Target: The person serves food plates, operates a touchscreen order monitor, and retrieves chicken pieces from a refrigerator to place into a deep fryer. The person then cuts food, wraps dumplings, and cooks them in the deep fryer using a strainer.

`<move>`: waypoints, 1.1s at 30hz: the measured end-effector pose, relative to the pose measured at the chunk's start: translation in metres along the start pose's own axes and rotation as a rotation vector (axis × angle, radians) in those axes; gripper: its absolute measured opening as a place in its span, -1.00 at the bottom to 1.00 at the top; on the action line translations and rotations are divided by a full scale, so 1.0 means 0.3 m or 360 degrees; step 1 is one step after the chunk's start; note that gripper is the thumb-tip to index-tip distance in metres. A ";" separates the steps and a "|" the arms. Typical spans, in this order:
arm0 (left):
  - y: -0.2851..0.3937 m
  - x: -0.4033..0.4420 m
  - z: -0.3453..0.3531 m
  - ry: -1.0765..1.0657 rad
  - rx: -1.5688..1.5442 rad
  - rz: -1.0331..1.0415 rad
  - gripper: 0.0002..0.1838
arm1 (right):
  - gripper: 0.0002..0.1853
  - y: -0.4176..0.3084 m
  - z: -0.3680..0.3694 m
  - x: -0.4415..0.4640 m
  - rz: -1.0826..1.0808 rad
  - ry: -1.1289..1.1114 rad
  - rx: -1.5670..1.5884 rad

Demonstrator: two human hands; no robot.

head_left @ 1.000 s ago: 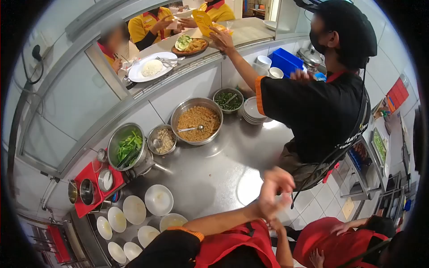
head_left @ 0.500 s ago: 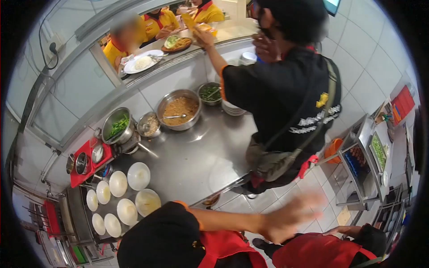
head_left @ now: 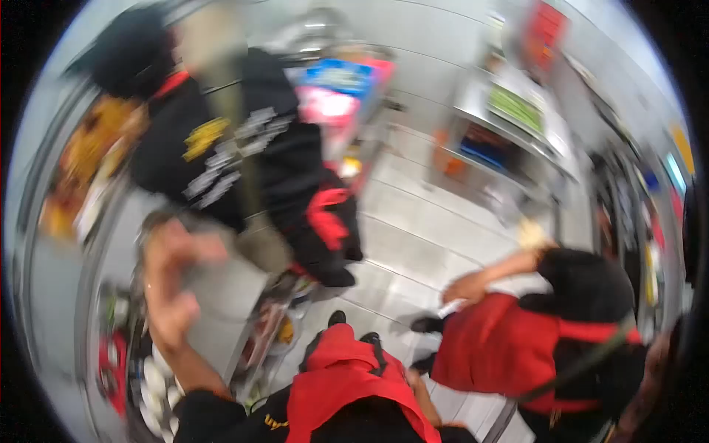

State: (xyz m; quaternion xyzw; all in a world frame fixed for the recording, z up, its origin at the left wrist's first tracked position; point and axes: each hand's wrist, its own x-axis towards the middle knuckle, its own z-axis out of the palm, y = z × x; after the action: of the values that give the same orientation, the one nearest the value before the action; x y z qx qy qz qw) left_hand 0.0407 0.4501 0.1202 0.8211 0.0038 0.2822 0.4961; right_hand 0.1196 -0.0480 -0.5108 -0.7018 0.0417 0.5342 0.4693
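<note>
My left hand (head_left: 175, 277) is raised at the left, blurred, with its thumb apart from the curled fingers and nothing visible in it. It appears over the steel table (head_left: 225, 295), near a co-worker in black. Low down beside my red apron (head_left: 343, 376) is my right hand (head_left: 415, 382); its fingers are too small and hidden to make out. White bowls (head_left: 155, 380) show below my left hand, partly covered by my arm.
One co-worker (head_left: 214, 148) stands at the upper left, bent over. Another co-worker in a red apron (head_left: 495, 343) is at the right. A steel shelf unit (head_left: 473, 100) with a green tray (head_left: 515, 107) stands beyond the tiled floor (head_left: 402, 244).
The view has swung to the right, so the table, bowls and first co-worker now lie farther left. My left hand has moved from the lower right of the view to the left.
</note>
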 end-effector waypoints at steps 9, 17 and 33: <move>-0.495 0.119 1.013 -0.2165 -0.0177 -0.0707 -0.53 | -0.60 -0.589 -0.096 -0.245 0.0249 0.0383 0.0598; -0.498 0.403 1.804 -0.2869 -0.0254 0.0233 -0.57 | -0.73 -0.398 -0.280 -0.224 0.0344 0.1298 0.1418; -0.936 0.165 3.504 -0.3600 0.0413 0.0557 -0.32 | -0.80 0.044 -0.699 -0.398 0.0264 0.1512 0.2931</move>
State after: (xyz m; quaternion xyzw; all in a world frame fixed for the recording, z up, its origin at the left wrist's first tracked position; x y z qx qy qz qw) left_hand 0.6502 -0.2474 -0.4529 0.6388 -0.5283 -0.5533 0.0816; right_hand 0.2104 -0.2556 -0.4271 -0.2049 0.6623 -0.0054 0.7206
